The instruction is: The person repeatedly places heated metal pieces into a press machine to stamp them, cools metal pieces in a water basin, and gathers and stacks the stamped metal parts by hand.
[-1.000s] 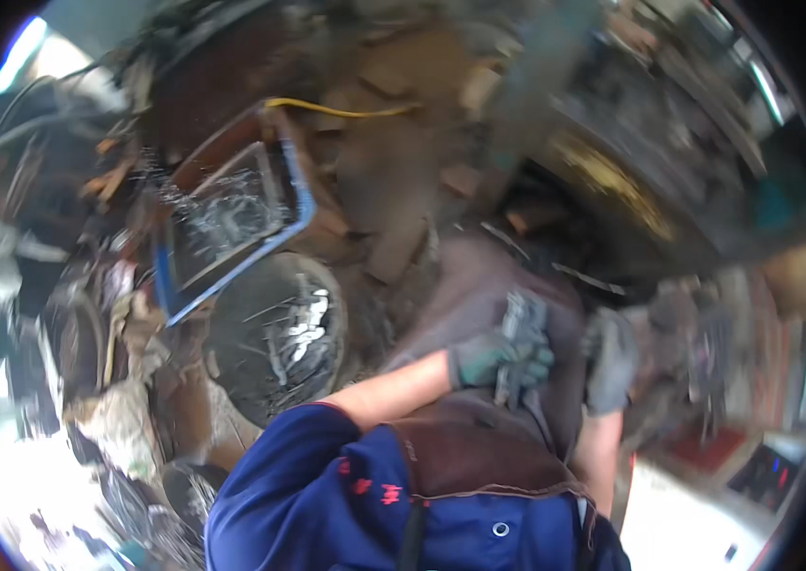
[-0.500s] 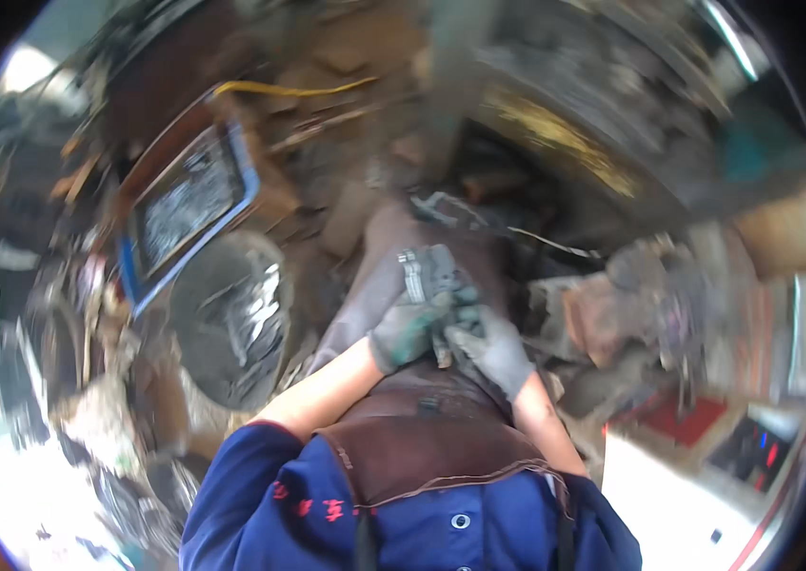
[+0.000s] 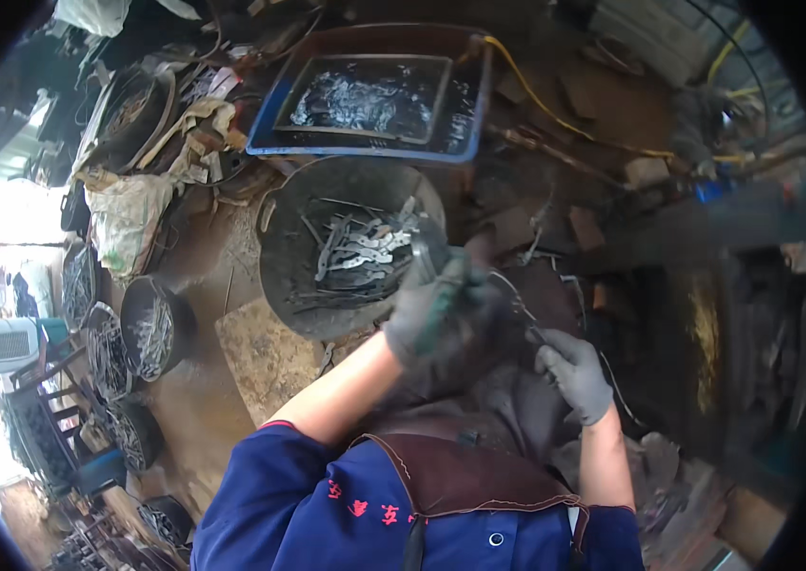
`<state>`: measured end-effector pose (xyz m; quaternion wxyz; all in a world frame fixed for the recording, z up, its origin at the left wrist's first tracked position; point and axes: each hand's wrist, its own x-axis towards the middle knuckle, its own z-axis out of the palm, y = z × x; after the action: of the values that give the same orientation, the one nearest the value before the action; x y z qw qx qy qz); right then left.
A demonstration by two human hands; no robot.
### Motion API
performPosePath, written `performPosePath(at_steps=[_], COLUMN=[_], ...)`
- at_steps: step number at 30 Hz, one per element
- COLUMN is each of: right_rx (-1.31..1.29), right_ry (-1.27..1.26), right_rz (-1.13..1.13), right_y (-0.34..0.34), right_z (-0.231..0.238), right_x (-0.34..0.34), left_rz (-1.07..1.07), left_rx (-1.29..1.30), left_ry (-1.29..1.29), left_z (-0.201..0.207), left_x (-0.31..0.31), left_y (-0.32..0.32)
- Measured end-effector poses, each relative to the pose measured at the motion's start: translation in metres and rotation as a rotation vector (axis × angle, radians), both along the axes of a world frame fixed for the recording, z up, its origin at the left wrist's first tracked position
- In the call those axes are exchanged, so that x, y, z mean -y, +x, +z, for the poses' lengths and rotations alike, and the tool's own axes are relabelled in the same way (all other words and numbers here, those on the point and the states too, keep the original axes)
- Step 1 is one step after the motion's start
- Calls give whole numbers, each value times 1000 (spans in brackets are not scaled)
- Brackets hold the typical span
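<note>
My left hand (image 3: 436, 309), in a grey glove with green patches, is closed at the right rim of a wide dark basin (image 3: 293, 205). A blurred grey shape rises from its fingers, and I cannot make out whether it is metal. Inside the basin lie several flat, wavy-edged silver metal pieces (image 3: 365, 249) among thin dark strips. Over the lap, apart from the left, my right hand (image 3: 576, 376) wears a grey glove. Its fingers are curled together around something hidden, with a small dark tip showing at the fingertips. A brown apron (image 3: 479, 471) covers my front.
Beyond the basin stands a blue-rimmed tub (image 3: 365, 152) with a framed, wet-looking dark surface. A yellow hose (image 3: 555, 114) runs to the right. Left on the floor are a flat worn board (image 3: 265, 357), buckets of metal pieces (image 3: 157, 328) and a whitish sack (image 3: 127, 224).
The hands, together over my lap before, have parted: the left has moved left to the basin, the right has drawn to the right. The view has turned left, so the basin and tub now sit nearer the middle.
</note>
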<state>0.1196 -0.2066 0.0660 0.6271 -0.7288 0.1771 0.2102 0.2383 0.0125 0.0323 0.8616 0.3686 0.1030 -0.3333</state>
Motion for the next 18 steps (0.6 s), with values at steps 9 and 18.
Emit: performPosePath(at_steps=[9,18], right_rx=[230,440], right_ry=[-684,-1213], right_rz=[366,818], right_y=[235,537], right_z=[-19,-115], right_x=[-9,-120], left_rz=[251,156], left_rx=[10,-48], left_ry=[1160,1147], left_z=[-280,-323], left_x=[-179,-192], left_y=[122,123])
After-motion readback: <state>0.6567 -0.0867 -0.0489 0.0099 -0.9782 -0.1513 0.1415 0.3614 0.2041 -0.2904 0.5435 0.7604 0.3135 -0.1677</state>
